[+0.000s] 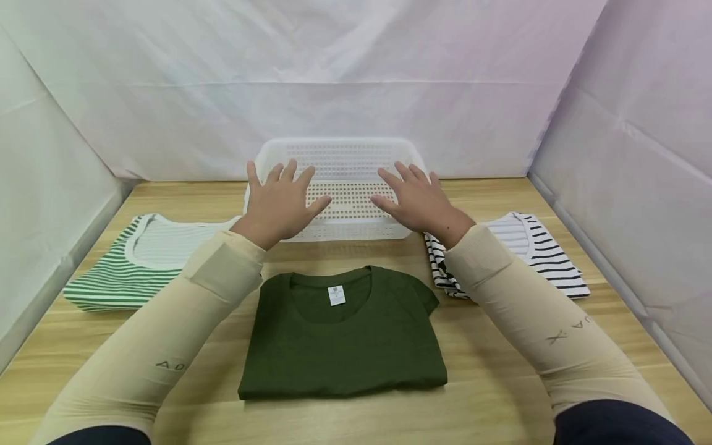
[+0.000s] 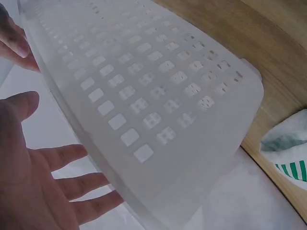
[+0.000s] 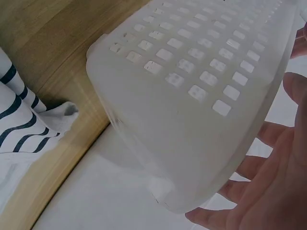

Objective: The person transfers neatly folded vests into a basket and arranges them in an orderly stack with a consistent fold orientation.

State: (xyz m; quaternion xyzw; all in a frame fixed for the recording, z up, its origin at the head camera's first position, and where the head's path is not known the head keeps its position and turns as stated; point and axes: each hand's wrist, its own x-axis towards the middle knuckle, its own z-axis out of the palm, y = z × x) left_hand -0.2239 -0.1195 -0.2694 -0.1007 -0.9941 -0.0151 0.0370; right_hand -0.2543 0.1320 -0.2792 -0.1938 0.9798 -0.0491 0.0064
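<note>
A white perforated plastic basket [image 1: 350, 230] stands at the back of the table, its inside bare in the head view. My left hand [image 1: 282, 204] is spread over the basket's left part, fingers straight and apart. Over the right part my right hand [image 1: 417, 201] is spread the same way. Both wrist views show the basket's side wall [image 2: 158, 187] with fingers beside the rim and nothing gripped. Nearer to me lies a folded dark green T-shirt [image 1: 345, 352], its neckline toward the basket and a white label [image 1: 336, 295] inside the collar.
A folded green-and-white striped shirt [image 1: 119, 278] lies left of the basket, partly behind my left sleeve. On the right is a folded black-and-white striped shirt [image 1: 550, 259], partly covered by my right forearm. White sheets [image 1: 345, 80] wall the wooden table [image 1: 311, 423] at back and sides.
</note>
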